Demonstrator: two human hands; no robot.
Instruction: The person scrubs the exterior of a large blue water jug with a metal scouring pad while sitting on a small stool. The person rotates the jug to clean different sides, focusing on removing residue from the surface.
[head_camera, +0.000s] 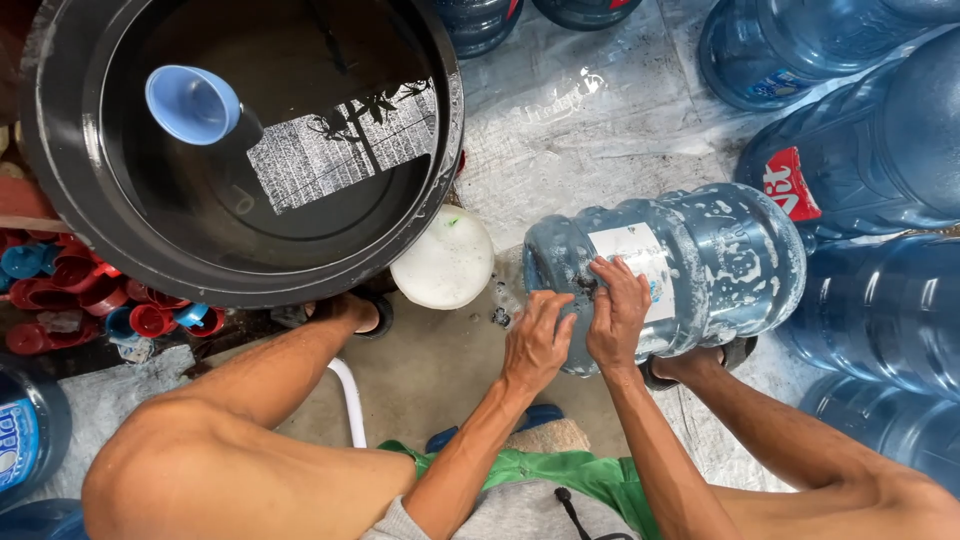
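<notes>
1. Water jug (700, 265), the big blue translucent kind, lies on its side at centre right of the frame, streaked with soap foam, its long axis running left to right and its base toward the right; the neck end is not clear to see.
2. At upper left stands a black tub (60, 180) of water with a blue scoop (192, 103) floating in it; red and blue caps (90, 295) lie at its lower left.
3. A white foamy bowl (443, 262) sits between tub and jug.
4. Left hand (537, 342) rests, fingers curled, on the jug's left end, holding nothing that I can make out.
5. Right hand (617, 312), just beside it, presses fingertips at the white label (640, 255); both are equally near.
6. More blue jugs (880, 180) crowd the right edge.
</notes>
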